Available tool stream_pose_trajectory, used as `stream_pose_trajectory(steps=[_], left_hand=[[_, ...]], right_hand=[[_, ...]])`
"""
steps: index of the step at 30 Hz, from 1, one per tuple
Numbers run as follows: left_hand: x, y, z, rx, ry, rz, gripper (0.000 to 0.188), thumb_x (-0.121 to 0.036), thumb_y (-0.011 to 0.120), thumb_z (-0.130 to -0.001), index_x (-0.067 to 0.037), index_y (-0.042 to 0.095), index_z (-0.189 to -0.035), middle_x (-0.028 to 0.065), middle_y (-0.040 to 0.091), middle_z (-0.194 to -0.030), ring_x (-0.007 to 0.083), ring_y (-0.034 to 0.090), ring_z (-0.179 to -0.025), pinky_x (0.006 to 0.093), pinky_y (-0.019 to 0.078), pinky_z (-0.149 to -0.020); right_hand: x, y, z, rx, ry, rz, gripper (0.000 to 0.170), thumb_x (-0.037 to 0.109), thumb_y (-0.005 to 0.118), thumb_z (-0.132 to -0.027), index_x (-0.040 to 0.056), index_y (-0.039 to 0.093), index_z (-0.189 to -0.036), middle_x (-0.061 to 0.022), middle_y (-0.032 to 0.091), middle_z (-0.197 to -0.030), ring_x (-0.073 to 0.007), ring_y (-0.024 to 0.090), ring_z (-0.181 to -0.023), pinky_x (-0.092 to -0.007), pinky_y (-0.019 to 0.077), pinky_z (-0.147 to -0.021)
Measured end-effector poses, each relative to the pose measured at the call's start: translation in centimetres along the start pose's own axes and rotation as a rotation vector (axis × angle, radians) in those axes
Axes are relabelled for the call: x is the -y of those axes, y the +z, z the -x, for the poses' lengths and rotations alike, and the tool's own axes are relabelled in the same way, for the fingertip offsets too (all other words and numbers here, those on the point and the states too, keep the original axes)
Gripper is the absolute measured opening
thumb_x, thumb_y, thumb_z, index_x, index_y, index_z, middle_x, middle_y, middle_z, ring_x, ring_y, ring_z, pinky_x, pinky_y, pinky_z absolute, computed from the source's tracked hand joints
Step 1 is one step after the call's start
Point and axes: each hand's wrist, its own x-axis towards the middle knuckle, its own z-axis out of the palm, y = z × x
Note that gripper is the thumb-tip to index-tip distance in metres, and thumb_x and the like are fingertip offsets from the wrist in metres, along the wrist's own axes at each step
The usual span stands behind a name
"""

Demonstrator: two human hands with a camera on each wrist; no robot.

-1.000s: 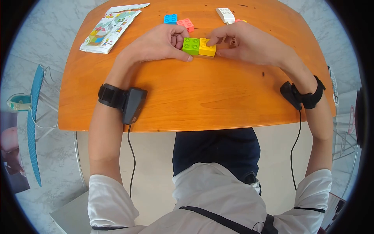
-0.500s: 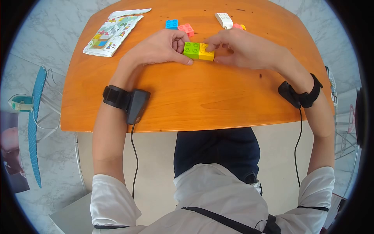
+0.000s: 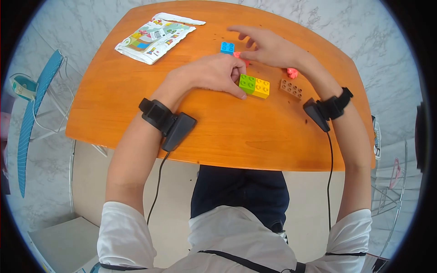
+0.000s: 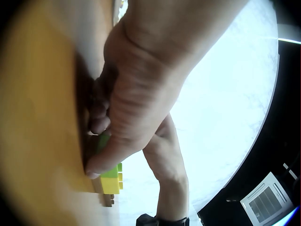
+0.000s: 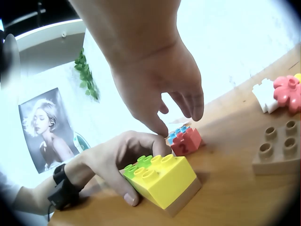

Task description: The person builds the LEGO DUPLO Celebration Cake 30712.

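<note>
My left fingers (image 3: 239,68) pinch the green four-stud brick (image 3: 247,82), probably for steadiness | my right fingers (image 5: 198,106) spread, near red "2" brick (image 5: 189,140)

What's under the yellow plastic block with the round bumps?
A thin tan plastic layer shows along the bottom of the yellow block. The block covers its top, so I can't see whether it has bumps there too.
</note>
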Motion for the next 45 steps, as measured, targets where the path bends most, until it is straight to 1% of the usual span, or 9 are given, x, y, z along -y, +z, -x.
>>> stream_pose_trajectory(steps=[7, 18, 21, 22, 24, 30, 40, 42, 45], left_hand=[[-1.2, -0.3, 0.6, -0.001, 0.004, -0.155, 0.036, -0.029, 0.087, -0.074, -0.008, 0.063, -0.089, -0.0002, 0.058, -0.073, 0.0143, 0.055, -0.068, 0.0304, 0.0437, -0.062], [-0.4, -0.4, 0.4, 0.017, 0.015, -0.048, 0.028, -0.021, 0.083, -0.075, -0.007, 0.064, -0.09, -0.0011, 0.055, -0.073, 0.0114, 0.053, -0.067, 0.0288, 0.0409, -0.06], [-0.3, -0.3, 0.4, 0.003, 0.017, -0.043, 0.027, -0.02, 0.083, -0.075, -0.006, 0.063, -0.088, -0.0013, 0.055, -0.073, 0.0109, 0.052, -0.066, 0.0285, 0.04, -0.059], [-0.2, -0.3, 0.4, 0.003, 0.019, -0.032, 0.027, -0.02, 0.083, -0.075, -0.006, 0.063, -0.088, -0.0014, 0.054, -0.072, 0.0108, 0.051, -0.066, 0.0285, 0.0396, -0.059], [-0.2, -0.2, 0.3, -0.002, 0.017, -0.029, 0.027, -0.02, 0.083, -0.075, -0.006, 0.063, -0.087, -0.0015, 0.054, -0.072, 0.0108, 0.051, -0.066, 0.0283, 0.0395, -0.059], [0.1, -0.2, 0.1, -0.003, 0.007, -0.041, 0.028, -0.023, 0.082, -0.074, -0.005, 0.064, -0.087, 0.0004, 0.057, -0.073, 0.0141, 0.055, -0.068, 0.0307, 0.0425, -0.061], [-0.1, -0.2, 0.3, -0.022, 0.003, -0.025, 0.032, -0.029, 0.082, -0.073, -0.004, 0.064, -0.085, 0.0032, 0.06, -0.073, 0.0183, 0.058, -0.069, 0.0339, 0.0452, -0.063], [0.0, -0.2, 0.2, -0.02, 0.008, -0.038, 0.033, -0.028, 0.082, -0.073, -0.004, 0.063, -0.083, 0.0035, 0.06, -0.072, 0.0185, 0.057, -0.068, 0.034, 0.0446, -0.062], [0.2, -0.3, 0.0, -0.007, 0.005, -0.052, 0.032, -0.024, 0.083, -0.075, -0.005, 0.06, -0.086, 0.0013, 0.056, -0.072, 0.0153, 0.053, -0.067, 0.0315, 0.0423, -0.061]], right_hand=[[0.4, 1.9, -4.5, 0.134, -0.023, 0.114, 0.051, 0.014, 0.067, -0.094, 0.0101, 0.052, -0.142, -0.02, 0.065, -0.122, -0.0295, 0.067, -0.105, -0.0389, 0.056, -0.09], [1.0, -3.5, 3.0, 0.068, -0.008, -0.501, 0.039, 0.002, 0.061, -0.097, 0.0017, 0.053, -0.136, -0.0081, 0.065, -0.125, -0.0155, 0.059, -0.121, -0.0333, 0.0487, -0.102], [0.9, -2.1, 6.1, -0.13, -0.087, -0.543, 0.037, 0.003, 0.062, -0.097, 0.0026, 0.055, -0.133, -0.0135, 0.066, -0.122, -0.0232, 0.064, -0.116, -0.0367, 0.0517, -0.098], [1.0, -2.1, 7.0, -0.133, -0.086, -0.543, 0.037, 0.003, 0.062, -0.097, 0.0026, 0.055, -0.133, -0.0135, 0.066, -0.122, -0.0232, 0.064, -0.116, -0.0367, 0.0517, -0.098], [1.3, -2.1, 8.6, -0.118, -0.174, -0.046, 0.04, -0.003, 0.063, -0.093, 0.0088, 0.06, -0.131, -0.0126, 0.062, -0.128, -0.0281, 0.063, -0.113, -0.0367, 0.0546, -0.092], [1.9, -0.8, 11.7, -0.177, -0.449, 0.408, 0.037, 0.001, 0.071, -0.086, 0.0153, 0.069, -0.12, -0.0118, 0.058, -0.128, -0.0277, 0.064, -0.105, -0.0354, 0.0571, -0.079], [3.6, 0.4, 10.6, -0.144, -0.377, 0.443, 0.033, 0.007, 0.071, -0.089, 0.0139, 0.067, -0.122, -0.0137, 0.06, -0.124, -0.0294, 0.065, -0.101, -0.0379, 0.0568, -0.076], [3.8, 1.0, 9.7, -0.187, -0.165, 0.024, 0.028, 0.008, 0.07, -0.093, 0.0084, 0.064, -0.12, -0.0141, 0.063, -0.117, -0.0327, 0.065, -0.101, -0.0399, 0.0562, -0.08], [2.7, 1.9, 8.8, -0.174, -0.211, -0.049, 0.023, 0.01, 0.07, -0.094, 0.0036, 0.063, -0.116, -0.0142, 0.066, -0.111, -0.0343, 0.065, -0.101, -0.0409, 0.0558, -0.083]])
